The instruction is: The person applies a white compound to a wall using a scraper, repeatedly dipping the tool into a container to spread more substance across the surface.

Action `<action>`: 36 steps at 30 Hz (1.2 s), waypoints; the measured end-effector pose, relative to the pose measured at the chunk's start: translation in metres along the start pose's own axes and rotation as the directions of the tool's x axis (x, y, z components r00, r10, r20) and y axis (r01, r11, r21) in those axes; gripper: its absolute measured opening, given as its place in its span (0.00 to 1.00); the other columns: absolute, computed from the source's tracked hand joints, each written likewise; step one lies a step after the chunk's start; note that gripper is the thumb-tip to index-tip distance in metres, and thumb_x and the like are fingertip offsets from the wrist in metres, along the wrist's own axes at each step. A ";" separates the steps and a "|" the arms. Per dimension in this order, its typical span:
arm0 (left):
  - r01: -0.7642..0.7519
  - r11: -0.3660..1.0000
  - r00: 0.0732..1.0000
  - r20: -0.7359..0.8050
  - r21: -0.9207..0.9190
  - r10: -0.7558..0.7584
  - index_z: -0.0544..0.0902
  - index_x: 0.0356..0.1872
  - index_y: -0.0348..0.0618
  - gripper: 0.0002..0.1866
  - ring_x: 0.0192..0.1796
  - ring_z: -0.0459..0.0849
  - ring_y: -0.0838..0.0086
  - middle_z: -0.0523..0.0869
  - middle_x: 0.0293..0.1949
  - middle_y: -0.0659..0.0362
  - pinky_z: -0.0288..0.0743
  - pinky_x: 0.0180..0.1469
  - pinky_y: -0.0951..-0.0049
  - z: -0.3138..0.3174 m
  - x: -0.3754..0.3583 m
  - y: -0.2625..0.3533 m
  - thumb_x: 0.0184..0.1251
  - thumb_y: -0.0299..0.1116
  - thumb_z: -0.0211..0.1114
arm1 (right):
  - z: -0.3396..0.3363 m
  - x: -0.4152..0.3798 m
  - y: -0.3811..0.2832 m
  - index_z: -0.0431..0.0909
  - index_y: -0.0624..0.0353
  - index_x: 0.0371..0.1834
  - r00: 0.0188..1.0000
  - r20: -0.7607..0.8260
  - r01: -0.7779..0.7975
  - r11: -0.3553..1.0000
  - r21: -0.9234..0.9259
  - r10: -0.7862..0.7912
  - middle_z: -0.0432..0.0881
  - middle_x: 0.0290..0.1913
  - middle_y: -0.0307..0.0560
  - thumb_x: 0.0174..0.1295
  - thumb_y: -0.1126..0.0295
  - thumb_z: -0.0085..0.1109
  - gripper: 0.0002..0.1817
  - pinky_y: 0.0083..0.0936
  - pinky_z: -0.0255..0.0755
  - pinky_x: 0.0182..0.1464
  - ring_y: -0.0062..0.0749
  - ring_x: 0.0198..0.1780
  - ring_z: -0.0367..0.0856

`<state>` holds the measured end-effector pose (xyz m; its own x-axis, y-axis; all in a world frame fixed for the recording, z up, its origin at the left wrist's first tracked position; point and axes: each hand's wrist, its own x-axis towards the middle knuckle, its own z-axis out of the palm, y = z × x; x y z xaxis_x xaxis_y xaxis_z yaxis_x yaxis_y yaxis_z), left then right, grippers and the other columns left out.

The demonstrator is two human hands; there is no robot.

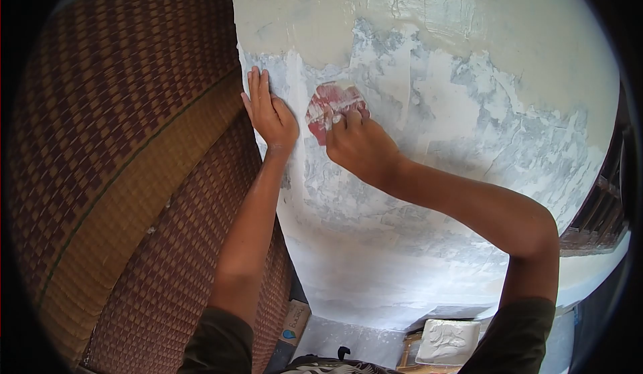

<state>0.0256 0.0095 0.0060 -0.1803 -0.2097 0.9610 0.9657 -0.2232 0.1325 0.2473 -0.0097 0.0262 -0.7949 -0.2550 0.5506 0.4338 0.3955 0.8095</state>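
My right hand (362, 144) grips a reddish sandpaper-like or plastic scraping pad (325, 99), roughly disc-shaped with angular edges and smeared with white paste; its exact kind I cannot make out. The pad lies against the wall (429, 133), where white filler is spread unevenly over a grey-blue surface. To the left of it, my left hand (271, 113) rests flat on the wall near its left edge, fingers stretched upward and holding nothing.
A woven brown mat (134, 79) stands along the left side, close to my left forearm. Below, a square container of white paste (449, 342) sits near my right sleeve. A cardboard box (295, 319) is at the mat's foot. Dark slats (606, 200) show at right.
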 end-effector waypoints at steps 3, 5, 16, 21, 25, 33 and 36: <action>-0.002 1.000 1.000 -0.002 0.000 0.002 0.73 0.69 0.35 0.27 0.79 0.62 0.53 0.69 0.75 0.48 0.43 0.78 0.40 0.001 0.000 -0.002 0.68 0.21 0.43 | -0.004 0.001 -0.001 0.79 0.57 0.17 0.998 -0.057 0.014 0.998 0.064 -0.010 0.76 0.20 0.41 0.38 0.77 0.67 0.05 0.21 0.75 0.24 0.31 0.29 0.77; -0.012 1.000 1.000 -0.005 -0.018 0.012 0.74 0.68 0.35 0.27 0.79 0.63 0.53 0.69 0.75 0.48 0.43 0.78 0.40 -0.001 0.000 0.001 0.68 0.21 0.43 | -0.013 0.028 0.031 0.80 0.55 0.16 0.971 -0.238 -0.040 0.999 -0.015 0.035 0.75 0.20 0.39 0.40 0.73 0.68 0.05 0.22 0.66 0.23 0.28 0.27 0.74; 0.003 1.000 1.000 -0.019 -0.003 -0.003 0.74 0.68 0.36 0.28 0.79 0.63 0.54 0.70 0.74 0.49 0.44 0.78 0.40 0.000 -0.001 0.001 0.67 0.20 0.44 | -0.004 -0.011 0.004 0.79 0.57 0.17 0.999 -0.034 -0.015 1.000 -0.001 0.015 0.76 0.20 0.41 0.38 0.78 0.67 0.06 0.19 0.72 0.23 0.29 0.30 0.77; 0.003 1.000 1.000 -0.014 -0.014 -0.003 0.74 0.68 0.36 0.28 0.79 0.63 0.54 0.69 0.75 0.49 0.44 0.78 0.41 0.000 -0.001 0.001 0.67 0.20 0.43 | -0.021 0.026 0.040 0.79 0.55 0.17 0.979 -0.181 -0.104 0.993 -0.060 0.092 0.76 0.20 0.40 0.40 0.74 0.68 0.05 0.21 0.68 0.25 0.27 0.28 0.74; 0.004 1.000 1.000 -0.009 -0.002 -0.004 0.74 0.69 0.37 0.28 0.79 0.62 0.54 0.69 0.75 0.49 0.44 0.78 0.41 0.000 0.000 0.001 0.67 0.21 0.44 | -0.003 0.051 0.076 0.80 0.54 0.18 0.960 -0.221 -0.213 0.961 -0.174 0.173 0.76 0.21 0.39 0.42 0.74 0.68 0.05 0.21 0.69 0.26 0.26 0.28 0.76; 0.003 1.000 1.000 -0.013 0.007 -0.003 0.74 0.68 0.35 0.28 0.79 0.62 0.54 0.69 0.75 0.49 0.44 0.78 0.41 0.000 -0.001 0.001 0.67 0.21 0.44 | -0.015 -0.015 -0.003 0.79 0.58 0.17 1.000 -0.010 -0.013 0.994 0.112 0.015 0.76 0.20 0.42 0.38 0.78 0.66 0.05 0.21 0.74 0.23 0.28 0.29 0.77; 0.003 1.000 1.000 0.000 -0.020 -0.003 0.74 0.68 0.35 0.27 0.79 0.63 0.54 0.69 0.75 0.49 0.44 0.78 0.40 -0.001 -0.001 0.002 0.67 0.21 0.43 | -0.020 0.008 0.019 0.78 0.57 0.15 0.988 -0.155 -0.021 1.000 0.023 0.024 0.77 0.20 0.42 0.40 0.73 0.68 0.06 0.21 0.68 0.24 0.29 0.27 0.76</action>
<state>0.0271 0.0083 0.0050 -0.1835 -0.2091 0.9605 0.9613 -0.2426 0.1308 0.2574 -0.0223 0.0502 -0.7087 -0.3789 0.5952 0.4409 0.4208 0.7928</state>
